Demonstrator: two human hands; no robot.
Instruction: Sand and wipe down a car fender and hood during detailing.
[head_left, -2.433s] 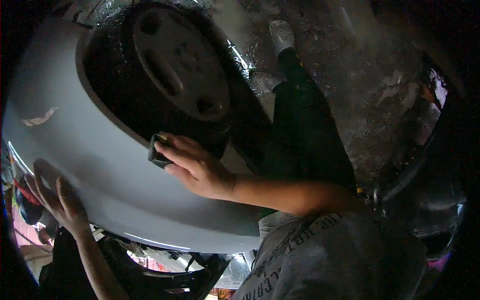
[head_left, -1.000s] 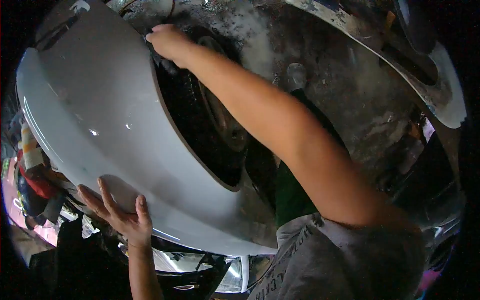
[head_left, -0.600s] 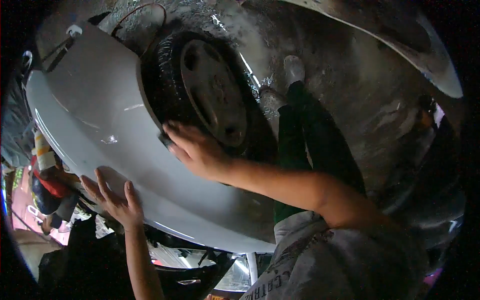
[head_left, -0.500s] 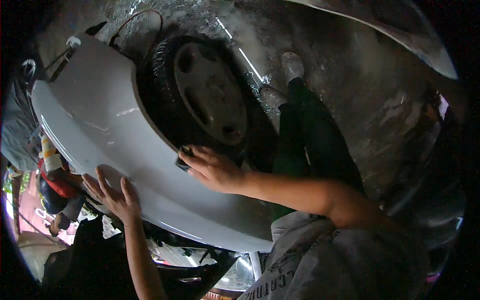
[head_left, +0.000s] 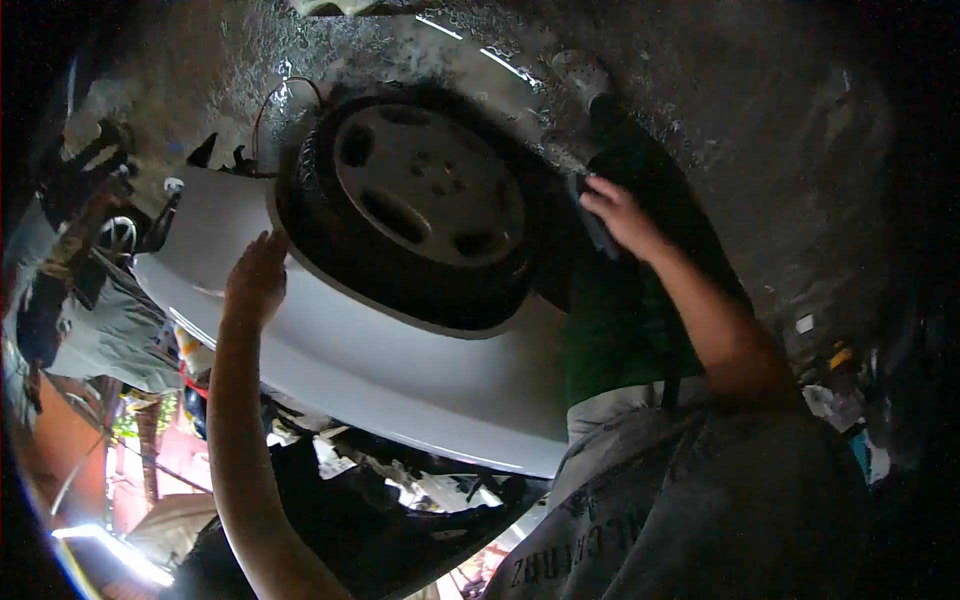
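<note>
A silver-white car fender curves around a dark tyre and its grey wheel. My left hand lies on the fender beside the upper left of the wheel arch, its fingers stretched out close together and holding nothing. Away from the fender, in front of my dark green trousers, my right hand is closed on a dark flat pad. The pad's exact kind is too dim to make out.
Past the wheel, the wet concrete floor carries bright light reflections. A thin cable loops beside the tyre. The open engine bay lies along the fender's near edge. Grey sheeting hangs at the left.
My right hand has lifted the pad off the fender's arch edge and swung right, over my legs. My left hand has slid forward along the fender to the arch. The view has shifted.
</note>
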